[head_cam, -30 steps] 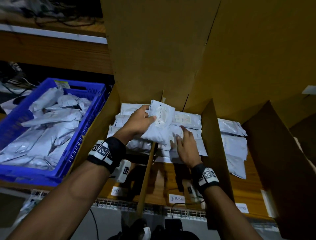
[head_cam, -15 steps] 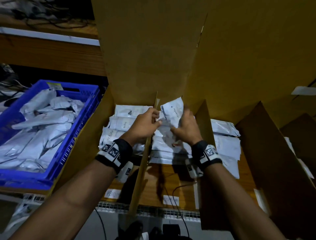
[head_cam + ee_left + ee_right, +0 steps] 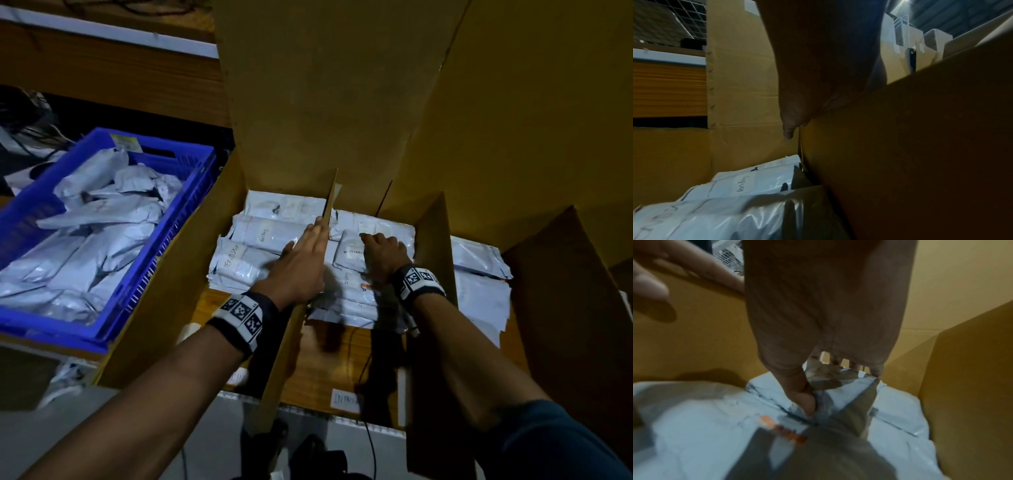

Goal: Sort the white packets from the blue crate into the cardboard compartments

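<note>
One packet (image 3: 356,251) lies atop the pile in the middle compartment, the right hand (image 3: 383,251) pinching its far edge. Soft, light, slick film, I judge: grip an edge fold. Left hand (image 3: 301,263), fingers straight, presses the divider (image 3: 329,202).

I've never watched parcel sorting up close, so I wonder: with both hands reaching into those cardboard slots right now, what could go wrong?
The left hand lies straight against the thin cardboard divider; pushed, it might bend and let the stacks mix. The right hand grips a white packet on an uneven pile, so that packet could slide forward. The handwritten labels are dim, so a packet may go into the wrong slot.
</note>
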A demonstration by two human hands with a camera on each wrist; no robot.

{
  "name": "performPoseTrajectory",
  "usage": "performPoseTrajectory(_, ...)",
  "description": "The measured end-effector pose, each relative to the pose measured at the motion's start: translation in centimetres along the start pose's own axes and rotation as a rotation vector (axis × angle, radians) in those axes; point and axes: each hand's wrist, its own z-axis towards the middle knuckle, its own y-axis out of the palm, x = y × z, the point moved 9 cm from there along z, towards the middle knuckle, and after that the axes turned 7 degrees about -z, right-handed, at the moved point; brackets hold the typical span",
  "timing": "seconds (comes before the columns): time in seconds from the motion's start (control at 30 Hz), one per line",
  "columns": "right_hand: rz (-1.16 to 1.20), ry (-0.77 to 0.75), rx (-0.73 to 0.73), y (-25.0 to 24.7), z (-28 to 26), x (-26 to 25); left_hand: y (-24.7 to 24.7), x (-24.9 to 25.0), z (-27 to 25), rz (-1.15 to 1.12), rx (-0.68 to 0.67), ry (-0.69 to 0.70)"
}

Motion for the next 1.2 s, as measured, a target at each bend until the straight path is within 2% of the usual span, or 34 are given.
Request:
performPoseTrajectory(0.1,-0.045,-0.039,-0.014,1.0,0.8,-1.0,0.1,-0.3,-0.1,-0.028,-0.006,-0.002)
performPoseTrajectory(0.2,-0.023,-0.007,-0.005,1.7,0.9,-1.1,0.1,-0.5,0.0,-0.035,-0.007,-0.007)
performPoseTrajectory(0.33,0.144,0.044,0.190,0.6,-1.4,-1.3,0.1,-0.4,-0.1,-0.048,-0.008,0.006)
performPoseTrajectory(0.4,0.199,0.029,0.213,1.1,-2.7,-1.7,0.0,-0.2,-0.2,-0.048,-0.013,0.014)
performPoseTrajectory(0.57,0.188,0.050,-0.054,6.9,-3.6,-1.9,0.0,-0.3,-0.3,-0.039,-0.024,0.018)
performPoseTrajectory(1.0,0.205,0.035,-0.193,7.9,-6.2,-3.1,-0.2,-0.7,-0.1,-0.025,-0.001,0.016)
performPoseTrajectory(1.2,0.219,0.052,-0.224,9.5,-5.6,-3.5,-0.2,-0.6,-0.1,-0.006,0.010,0.030)
